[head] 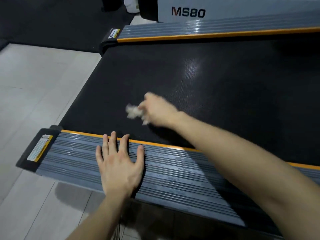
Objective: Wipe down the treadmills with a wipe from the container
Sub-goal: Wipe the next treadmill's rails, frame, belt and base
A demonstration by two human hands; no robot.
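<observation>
The treadmill's black running belt (216,87) fills the middle of the view, with ribbed grey side rails edged in orange on both sides. My right hand (157,110) is blurred over the belt and grips a crumpled white wipe (134,112) that touches the belt near its rear end. My left hand (119,163) lies flat, fingers spread, on the near grey side rail (173,172), which shows damp streaks. The far side rail (190,30) runs along the top.
Pale floor tiles (34,94) lie to the left, past the treadmill's rear end. A second machine's white cover marked MS80 (188,13) stands beyond the far rail. Dark floor matting (57,19) covers the upper left. A white object (131,5) sits at the top edge.
</observation>
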